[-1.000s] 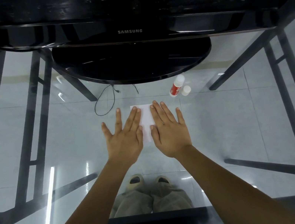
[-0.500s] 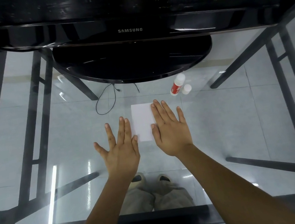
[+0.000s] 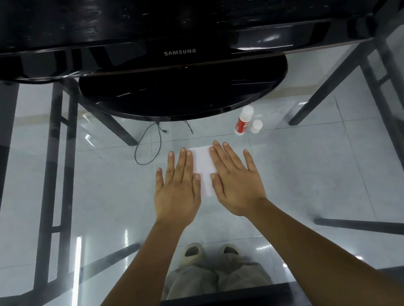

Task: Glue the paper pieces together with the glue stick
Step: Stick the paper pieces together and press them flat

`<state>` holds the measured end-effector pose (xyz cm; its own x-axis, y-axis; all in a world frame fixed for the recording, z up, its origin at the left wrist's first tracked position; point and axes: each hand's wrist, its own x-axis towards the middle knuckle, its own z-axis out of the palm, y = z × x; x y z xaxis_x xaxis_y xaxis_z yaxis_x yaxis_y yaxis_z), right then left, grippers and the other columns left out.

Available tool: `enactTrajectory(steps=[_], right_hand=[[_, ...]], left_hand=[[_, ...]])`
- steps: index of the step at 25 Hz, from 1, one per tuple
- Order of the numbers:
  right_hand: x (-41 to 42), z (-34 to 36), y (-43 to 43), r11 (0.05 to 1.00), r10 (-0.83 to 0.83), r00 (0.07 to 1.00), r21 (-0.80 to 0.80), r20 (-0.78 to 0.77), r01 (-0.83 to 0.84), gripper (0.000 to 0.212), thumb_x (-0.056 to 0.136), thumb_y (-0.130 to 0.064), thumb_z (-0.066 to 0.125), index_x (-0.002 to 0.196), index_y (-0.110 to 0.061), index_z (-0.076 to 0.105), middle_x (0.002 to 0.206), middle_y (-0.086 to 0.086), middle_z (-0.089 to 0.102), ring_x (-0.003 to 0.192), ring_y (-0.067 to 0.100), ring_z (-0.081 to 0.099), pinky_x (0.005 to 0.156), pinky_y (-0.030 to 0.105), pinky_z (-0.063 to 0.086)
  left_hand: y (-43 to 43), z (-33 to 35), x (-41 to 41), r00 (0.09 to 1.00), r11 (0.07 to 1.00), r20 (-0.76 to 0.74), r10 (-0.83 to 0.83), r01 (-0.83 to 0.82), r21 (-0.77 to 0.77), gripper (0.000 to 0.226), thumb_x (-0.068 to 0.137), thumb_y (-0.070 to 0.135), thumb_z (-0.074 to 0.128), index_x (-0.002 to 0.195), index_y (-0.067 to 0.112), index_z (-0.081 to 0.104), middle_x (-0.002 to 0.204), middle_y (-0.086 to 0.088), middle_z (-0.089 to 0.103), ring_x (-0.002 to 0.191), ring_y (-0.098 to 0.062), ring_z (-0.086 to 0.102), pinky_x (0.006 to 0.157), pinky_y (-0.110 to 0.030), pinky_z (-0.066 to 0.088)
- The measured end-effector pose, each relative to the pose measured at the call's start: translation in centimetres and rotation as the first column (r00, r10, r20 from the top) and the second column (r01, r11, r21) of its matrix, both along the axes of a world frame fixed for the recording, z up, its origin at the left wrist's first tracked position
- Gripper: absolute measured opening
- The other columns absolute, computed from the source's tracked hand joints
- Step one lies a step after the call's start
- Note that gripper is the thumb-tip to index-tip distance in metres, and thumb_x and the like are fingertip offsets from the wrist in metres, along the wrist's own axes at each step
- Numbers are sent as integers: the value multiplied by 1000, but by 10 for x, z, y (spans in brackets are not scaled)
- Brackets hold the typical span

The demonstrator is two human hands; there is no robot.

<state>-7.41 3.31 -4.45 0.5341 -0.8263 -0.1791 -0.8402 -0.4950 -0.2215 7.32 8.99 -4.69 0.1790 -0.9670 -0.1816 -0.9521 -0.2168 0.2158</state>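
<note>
We press paper pieces [image 3: 204, 164] flat, left hand [image 3: 176, 191] and right hand [image 3: 236, 181] both spread; next likely recap glue stick [image 3: 243, 121] near bench far edge

left hand [image 3: 176, 191]: flat, palm down, fingers straight and close together, thumb tucked toward the middle | right hand [image 3: 236, 183]: flat, palm down, fingers slightly spread | both forearms bare, stretched forward, converging | hands side by side, a narrow gap between them

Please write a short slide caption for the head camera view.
Both hands, left and right, press flat on white paper on glass table; glue stick nearby.
</note>
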Motion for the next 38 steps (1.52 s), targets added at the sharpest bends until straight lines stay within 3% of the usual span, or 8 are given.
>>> enactTrajectory(steps=[8,11,17,22,27,31,33,38], right_hand=[[0,18,7,1000,-2,999,30,45,1,57,95,-44,5,142,-20,-17,152,-3,-17,139,14,-19,107,34,-22],[6,14,20,994,98,994,49,-56,-95,57,96,-43,7,141,-19,-19,155,-1,-15,141,18,-18,105,37,-25],[-13,12,5,999,36,991,9,-131,-35,57,97,-39,10,145,-17,-11,157,0,-8,143,19,-12,110,40,-16],[8,10,10,990,138,988,19,-70,-137,56,98,-39,13,145,-18,-10,157,-1,-7,134,11,-29,106,37,-23],[4,8,-5,1000,10,990,-18,-143,-13,57,97,-40,9,146,-17,-9,158,0,-5,143,18,-11,108,40,-19],[12,8,2,994,108,990,3,-94,-108,57,98,-41,10,145,-19,-11,157,-1,-8,135,13,-27,105,35,-25],[9,7,1,992,125,986,1,-112,-126,56,97,-41,9,145,-20,-12,157,-2,-8,138,14,-23,107,38,-22],[3,9,-8,998,-66,995,-20,-74,65,57,97,-39,8,145,-16,-9,156,-1,-9,143,19,-9,110,40,-14]], left_hand=[[1,1,0,1000,1000,13,-24,24,3,54,93,43,-5,140,24,-23,149,9,-21,137,-12,-25,114,-40,-6],[2,-1,0,999,1000,22,-26,27,-4,54,93,43,-4,139,25,-27,149,9,-22,136,-12,-27,114,-40,-7],[1,0,0,1000,999,0,-28,28,-25,53,92,42,-5,136,27,-31,148,9,-21,136,-12,-26,113,-40,-7],[1,-2,1,999,999,9,-38,38,-25,53,90,44,-13,136,26,-32,149,8,-22,138,-13,-25,113,-40,-7],[0,-1,0,1000,999,-19,-24,24,-34,53,93,42,-5,139,26,-25,149,10,-19,137,-12,-24,113,-40,-6],[0,-2,1,999,999,9,-32,32,-25,53,93,42,-5,138,25,-26,149,8,-21,138,-14,-24,113,-40,-6],[1,-2,1,999,999,22,-34,34,-20,53,93,42,-4,138,25,-27,150,7,-21,137,-14,-26,112,-39,-8],[1,-1,0,1000,999,15,-27,27,-20,52,94,41,-3,139,25,-24,157,5,-8,138,-13,-22,113,-39,-6]])
